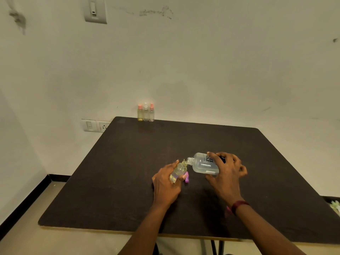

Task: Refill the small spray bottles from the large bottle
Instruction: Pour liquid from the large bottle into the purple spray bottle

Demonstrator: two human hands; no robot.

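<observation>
My left hand grips a small clear spray bottle with its cap off, tilted with the open neck up and to the right. My right hand holds the large clear bottle tipped on its side, its open mouth touching the small bottle's neck. A purple spray cap lies on the dark table just right of my left fingers. Three more small spray bottles stand side by side at the table's far edge against the wall, two with pink caps and one with a clear cap.
The table's front edge runs close to me, with floor and a black skirting at the left. A wall socket plate sits beside the table's far left corner. Something pale green shows past the right edge.
</observation>
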